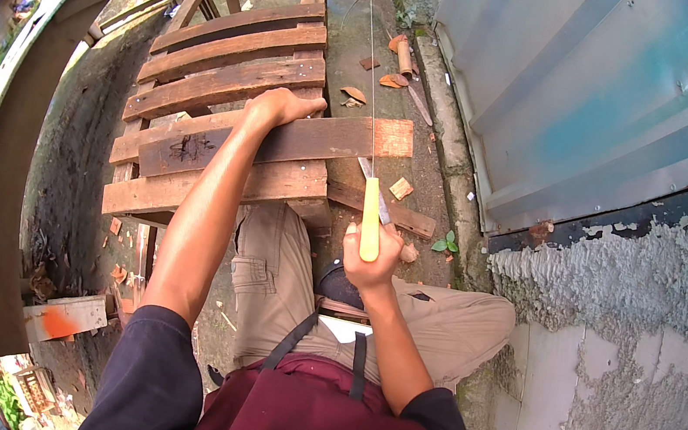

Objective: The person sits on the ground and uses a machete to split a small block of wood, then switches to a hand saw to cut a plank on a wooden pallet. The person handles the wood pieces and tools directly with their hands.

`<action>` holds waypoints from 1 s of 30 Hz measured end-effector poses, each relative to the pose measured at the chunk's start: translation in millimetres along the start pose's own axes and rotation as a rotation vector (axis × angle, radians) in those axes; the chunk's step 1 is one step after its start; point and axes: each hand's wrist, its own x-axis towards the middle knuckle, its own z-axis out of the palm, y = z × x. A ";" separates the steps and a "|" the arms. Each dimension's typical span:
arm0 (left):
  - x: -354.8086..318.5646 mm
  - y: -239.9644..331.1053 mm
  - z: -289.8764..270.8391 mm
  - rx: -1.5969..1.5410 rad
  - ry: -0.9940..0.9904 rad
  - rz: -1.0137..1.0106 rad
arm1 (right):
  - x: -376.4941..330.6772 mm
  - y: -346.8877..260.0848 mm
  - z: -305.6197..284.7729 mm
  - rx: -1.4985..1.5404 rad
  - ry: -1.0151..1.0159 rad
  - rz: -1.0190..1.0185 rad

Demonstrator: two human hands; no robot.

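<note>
My right hand (pixel 371 258) grips the yellow handle of a hand saw (pixel 371 216). Its thin blade runs upward, seen edge-on, across the right end of a reddish wooden plank (pixel 333 136). That plank lies across a slatted wooden pallet (pixel 222 83). My left hand (pixel 282 106) presses flat on the plank's upper edge, left of the blade. My knee in tan trousers (pixel 270 240) rests against the pallet's near slat.
A corrugated metal sheet (pixel 589 100) and a rough plastered wall (pixel 608 340) stand close on the right. Wood offcuts (pixel 401 188) and dry leaves (pixel 354 93) litter the concrete. A wooden beam (pixel 16 169) curves along the left, with a small painted block (pixel 66 317) below.
</note>
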 end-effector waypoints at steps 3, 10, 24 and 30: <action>-10.7 -3.7 -6.7 -0.005 -0.057 0.038 | -18.0 6.4 -15.1 0.023 0.026 -0.024; -6.5 -12.7 6.8 -0.001 0.019 -0.061 | -152.3 -20.9 -73.7 0.015 -0.110 0.109; -25.0 -4.0 3.9 -0.056 0.545 0.045 | -4.4 -41.7 -89.5 -0.021 0.160 0.132; -91.1 26.5 37.0 0.021 0.726 0.924 | -75.6 132.4 -133.8 -0.759 -0.105 0.270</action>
